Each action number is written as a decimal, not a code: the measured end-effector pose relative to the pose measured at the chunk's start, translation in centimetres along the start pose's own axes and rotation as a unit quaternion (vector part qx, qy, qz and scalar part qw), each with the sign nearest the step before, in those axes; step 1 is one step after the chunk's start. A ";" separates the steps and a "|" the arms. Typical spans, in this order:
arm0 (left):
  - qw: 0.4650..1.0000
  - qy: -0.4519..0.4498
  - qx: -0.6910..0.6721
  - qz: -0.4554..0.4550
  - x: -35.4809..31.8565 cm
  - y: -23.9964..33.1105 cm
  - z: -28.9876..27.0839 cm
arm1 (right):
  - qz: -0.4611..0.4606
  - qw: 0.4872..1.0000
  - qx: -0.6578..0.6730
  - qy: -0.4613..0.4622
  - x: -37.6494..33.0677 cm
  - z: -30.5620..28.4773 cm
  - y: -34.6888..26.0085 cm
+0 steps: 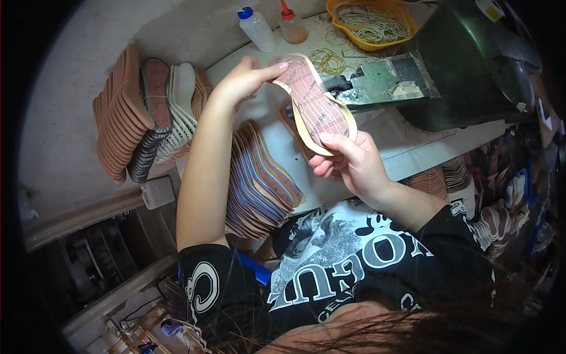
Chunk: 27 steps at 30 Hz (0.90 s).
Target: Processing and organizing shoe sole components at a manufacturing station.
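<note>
Desk (277, 141), white and cluttered: dark green machine (466, 65) beyond the fingers, fanned insole stacks (259, 183) below and left of them, orange basket (377, 20) of rubber bands and two squeeze bottles (259, 29) farther off. Insole (315, 106), pinkish with a tan rim, held above the desk: left hand (242, 79) fingers pinch its far tip, right hand (354, 162) fingers clamp the near end. Handles best, probably, with both ends gripped firmly and the rim facing the machine.

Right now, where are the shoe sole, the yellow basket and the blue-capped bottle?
shoe sole (315, 106): head view, middle of its reddish face.
yellow basket (341, 25): head view, left rim.
blue-capped bottle (259, 30): head view, clear body.
</note>
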<state>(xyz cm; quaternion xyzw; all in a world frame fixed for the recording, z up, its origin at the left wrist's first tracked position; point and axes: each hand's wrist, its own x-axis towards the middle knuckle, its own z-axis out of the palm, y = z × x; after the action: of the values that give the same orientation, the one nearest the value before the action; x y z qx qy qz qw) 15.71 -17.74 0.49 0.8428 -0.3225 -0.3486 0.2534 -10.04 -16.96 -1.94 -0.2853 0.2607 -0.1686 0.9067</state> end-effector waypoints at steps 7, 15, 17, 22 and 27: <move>0.830 -0.066 0.203 0.514 3.4 3.1 -0.4 | 0.008 0.999 0.022 0.028 2.5 0.7 -0.4; 0.874 -0.336 0.220 0.272 2.0 5.5 -0.9 | 0.058 0.996 -0.028 0.067 2.5 1.8 -2.3; 0.877 -0.335 0.200 0.279 1.7 4.7 -1.0 | 0.066 0.995 -0.038 0.065 2.4 1.8 -2.6; 0.911 -0.246 0.209 0.256 -1.3 3.7 -1.3 | 0.061 0.994 -0.061 0.065 2.3 1.6 -3.3; 0.947 -0.168 0.190 0.197 -3.5 2.8 -0.8 | 0.041 0.993 -0.092 0.063 2.4 1.4 -3.7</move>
<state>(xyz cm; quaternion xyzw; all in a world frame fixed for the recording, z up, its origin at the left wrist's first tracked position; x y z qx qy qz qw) 13.38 -16.89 4.30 0.7241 -0.5800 -0.3612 0.0943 -7.88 -20.32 0.39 -0.3450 0.3432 -0.1239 0.8648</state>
